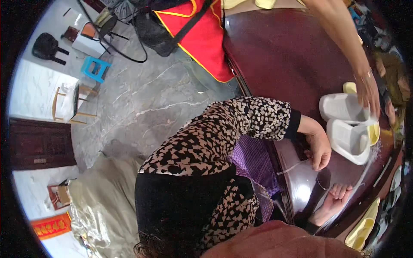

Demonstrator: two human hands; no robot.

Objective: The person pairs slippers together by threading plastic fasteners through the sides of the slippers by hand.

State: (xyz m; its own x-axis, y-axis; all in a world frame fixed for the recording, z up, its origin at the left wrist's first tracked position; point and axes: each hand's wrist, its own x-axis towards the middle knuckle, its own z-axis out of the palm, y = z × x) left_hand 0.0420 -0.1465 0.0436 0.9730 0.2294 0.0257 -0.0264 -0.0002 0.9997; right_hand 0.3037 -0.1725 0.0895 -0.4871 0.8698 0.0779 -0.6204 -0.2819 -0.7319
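Observation:
My left hand point(318, 148), in a black-and-beige patterned sleeve with a black cuff, hangs just above the dark red table point(275, 47). Its fingers are bent and pressed together; a thin pale strip shows beside them, but I cannot make out what they hold. Lower in the picture, my right hand point(333, 202) rests near the tabletop with curled fingers, and what is in them, if anything, is hidden. Beyond my left hand lie two white slippers point(349, 142), side by side, with yellow pieces point(374, 133) partly under them. A co-worker's bare arm reaches in from the top, its hand point(369, 94) over the farther slipper.
Yellow footwear point(363, 228) lies along the table's edge at lower right. A red, yellow-edged cloth point(198, 38) hangs beside the table. A blue stool point(95, 69), a wooden chair point(74, 103) and a beige cover point(105, 198) stand on the grey floor point(137, 94).

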